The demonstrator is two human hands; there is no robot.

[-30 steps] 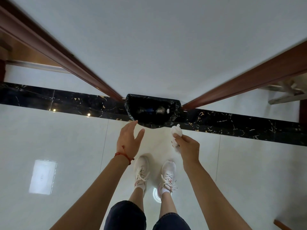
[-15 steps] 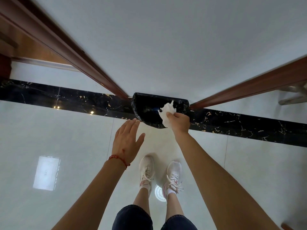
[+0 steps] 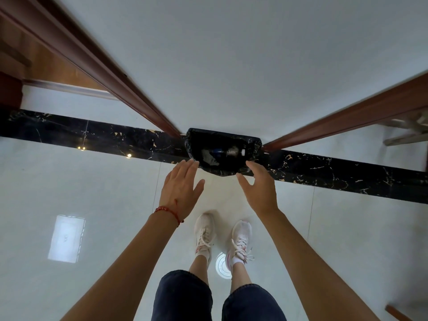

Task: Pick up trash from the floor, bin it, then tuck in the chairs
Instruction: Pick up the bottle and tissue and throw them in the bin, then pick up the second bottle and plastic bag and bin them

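Observation:
A bin lined with a black bag (image 3: 253,144) stands against the white wall on the black marble floor strip. Inside it lie a plastic bottle (image 3: 228,152) and something pale at the left. My left hand (image 3: 181,189) hovers in front of the bin's left side, fingers straight, holding nothing. At the bin's right front, my right hand (image 3: 259,187) is spread with relaxed fingers and is empty. The white tissue is no longer in my hand.
Two brown wooden door frames (image 3: 129,89) (image 3: 347,114) flank the white wall (image 3: 231,54). A pale chair base (image 3: 407,133) shows at the right edge. The glossy white tile floor (image 3: 81,193) spreads around my feet (image 3: 222,239).
My right hand let go of the white tissue over the bin and drew back with fingers spread. The left hand moved slightly forward toward the bin.

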